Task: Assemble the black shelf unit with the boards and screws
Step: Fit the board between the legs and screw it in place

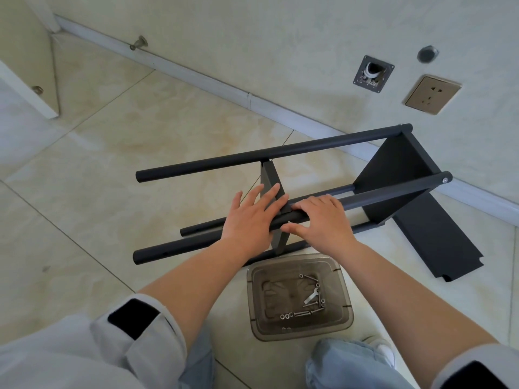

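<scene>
The black shelf unit (393, 169) lies on its side on the tiled floor, with several round poles running left to right and a board fixed at its right end. A narrow middle board (269, 178) stands between the poles. My left hand (250, 220) lies flat with straight fingers on the near upper pole (393, 192) and against that middle board. My right hand (323, 220) rests on the same pole just to the right, fingers curled over it and thumb beneath. A loose black board (438, 242) lies flat on the floor at the right.
A clear plastic tray (344, 318) with several screws, washers and a small wrench (310, 296) sits on the floor near my knees. The wall with its skirting (196, 74), a socket (432, 94) and an open wall box (372, 74) stands behind the unit.
</scene>
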